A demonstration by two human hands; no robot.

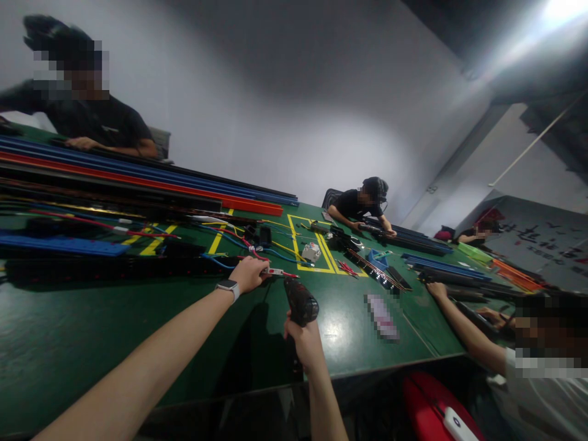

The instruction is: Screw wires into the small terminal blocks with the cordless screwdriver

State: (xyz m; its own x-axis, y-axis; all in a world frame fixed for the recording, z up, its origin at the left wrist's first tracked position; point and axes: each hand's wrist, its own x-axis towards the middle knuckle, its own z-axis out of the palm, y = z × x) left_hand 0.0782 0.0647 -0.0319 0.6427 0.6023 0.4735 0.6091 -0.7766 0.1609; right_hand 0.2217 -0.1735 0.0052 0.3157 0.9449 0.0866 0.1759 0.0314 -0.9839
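Note:
My left hand [249, 275], with a watch on the wrist, is closed on a small white-and-red piece [274, 272] at the end of the wiring. A red wire tip sticks out from it to the right. My right hand [304, 343] is wrapped round the grip of a black power drill [301, 301]. The drill's nose points away from me, just below and right of the red wire tip; whether they touch cannot be made out. Blue, yellow and red wires [232, 236] run left of a white box [311, 252].
Long blue bars [138, 174] and an orange bar [252, 204] lie across the green table [184, 343]. Red-handled pliers [348, 268], a blue bin [378, 260] and a pixelated flat item [382, 317] are to the right. Several people work around the table.

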